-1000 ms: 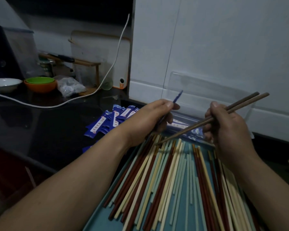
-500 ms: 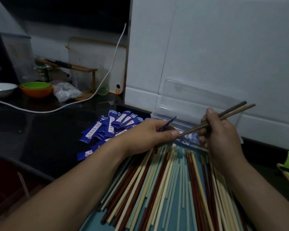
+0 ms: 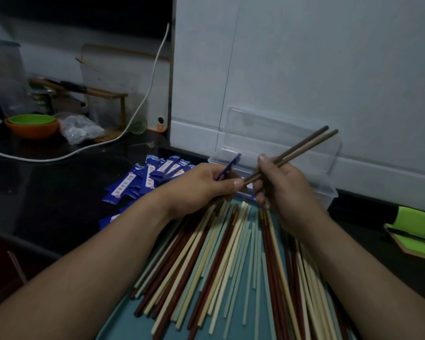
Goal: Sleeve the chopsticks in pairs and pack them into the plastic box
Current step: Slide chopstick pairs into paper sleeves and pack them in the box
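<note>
My right hand [image 3: 284,186] grips a pair of dark brown chopsticks [image 3: 302,147], their thick ends pointing up and right. Their tips meet my left hand [image 3: 201,186], which pinches a blue paper sleeve [image 3: 227,168]. Whether the tips are inside the sleeve is hidden by my fingers. Behind both hands stands the clear plastic box [image 3: 326,190] with its lid raised against the white wall. Several loose chopsticks [image 3: 231,261] in red, cream and pale green lie on a teal tray [image 3: 125,325] below my hands.
A heap of blue sleeves [image 3: 145,180] lies on the dark counter, left of the box. Further left are an orange and green bowl [image 3: 31,123], a plastic bag [image 3: 80,128] and a white cable [image 3: 138,109]. A green notebook [image 3: 417,229] sits at right.
My hands have come together: the chopstick tips, apart from my left hand a second ago, now reach the sleeve it pinches. The view shifted slightly.
</note>
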A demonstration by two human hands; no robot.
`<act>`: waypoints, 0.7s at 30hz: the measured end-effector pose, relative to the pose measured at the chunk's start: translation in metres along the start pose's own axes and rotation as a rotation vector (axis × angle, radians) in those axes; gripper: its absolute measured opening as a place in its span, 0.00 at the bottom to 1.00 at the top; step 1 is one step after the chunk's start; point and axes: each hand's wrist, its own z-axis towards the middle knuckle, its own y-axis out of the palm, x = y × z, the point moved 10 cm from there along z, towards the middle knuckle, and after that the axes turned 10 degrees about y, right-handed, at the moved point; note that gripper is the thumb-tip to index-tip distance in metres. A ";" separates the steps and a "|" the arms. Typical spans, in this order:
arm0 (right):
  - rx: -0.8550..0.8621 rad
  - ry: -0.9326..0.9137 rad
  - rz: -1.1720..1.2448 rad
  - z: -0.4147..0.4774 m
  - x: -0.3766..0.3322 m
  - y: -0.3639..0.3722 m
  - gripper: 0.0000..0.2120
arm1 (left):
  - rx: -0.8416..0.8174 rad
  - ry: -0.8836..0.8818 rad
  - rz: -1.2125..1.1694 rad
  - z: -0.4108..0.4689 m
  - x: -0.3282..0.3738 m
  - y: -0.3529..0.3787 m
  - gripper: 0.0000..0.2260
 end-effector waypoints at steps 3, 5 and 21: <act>-0.053 0.025 -0.022 0.003 -0.002 0.009 0.13 | 0.006 0.007 -0.101 0.000 -0.001 0.001 0.08; -0.068 0.066 -0.019 0.005 -0.002 0.009 0.13 | 0.004 0.011 -0.127 0.001 0.000 0.003 0.08; -0.059 0.039 -0.032 0.044 -0.017 0.045 0.12 | 0.241 -0.033 -0.438 0.007 -0.013 -0.017 0.30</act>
